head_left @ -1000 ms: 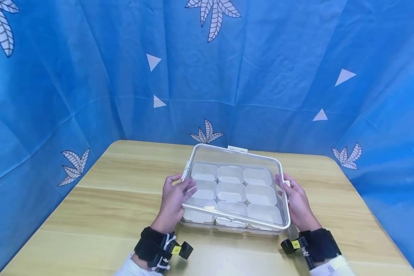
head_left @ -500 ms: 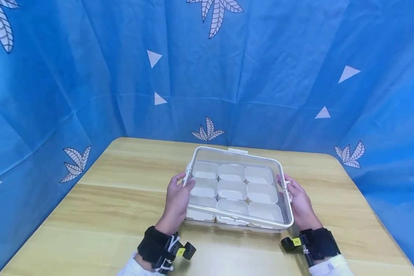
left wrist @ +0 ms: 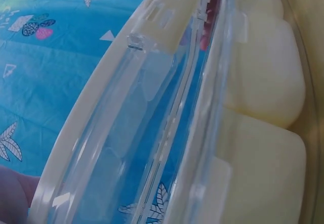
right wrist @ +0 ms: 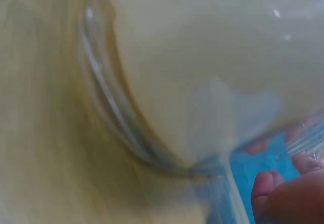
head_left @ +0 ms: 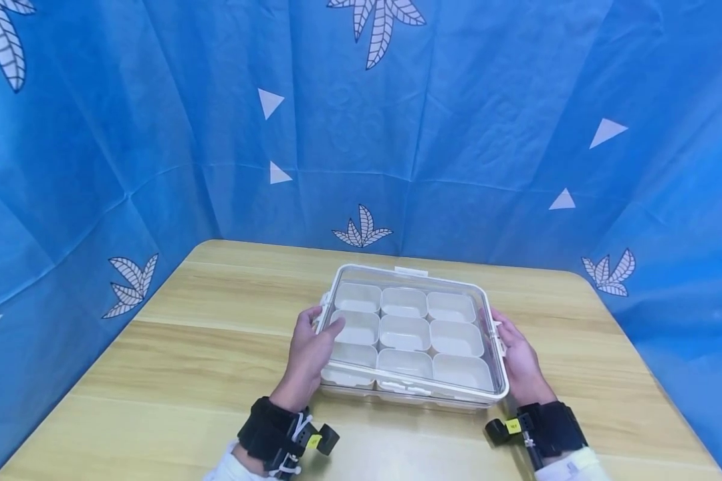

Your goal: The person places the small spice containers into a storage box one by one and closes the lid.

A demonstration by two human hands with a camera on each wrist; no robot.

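In the head view a clear lid point(head_left: 404, 267) with a white frame and white side clips lies over a clear storage box point(head_left: 397, 401). White square cups point(head_left: 405, 332) fill the box in rows. My left hand point(head_left: 309, 347) grips the lid's left edge, thumb on top. On the opposite edge my right hand point(head_left: 517, 351) holds the lid near its clip, some fingers hidden beneath it. The left wrist view shows a gap between lid frame point(left wrist: 83, 97) and box. In the right wrist view my fingers point(right wrist: 293, 196) show beside the box corner.
The box stands on a wooden table point(head_left: 204, 347) with rounded back corners. Blue cloth point(head_left: 349, 133) with leaf and triangle prints hangs behind and along both sides. Each wrist wears a black strap with a small camera point(head_left: 327, 439).
The lid has come down closer to the box and lines up more nearly with it. Both hands have moved slightly with it; my left fingers have drawn back to the lid's edge.
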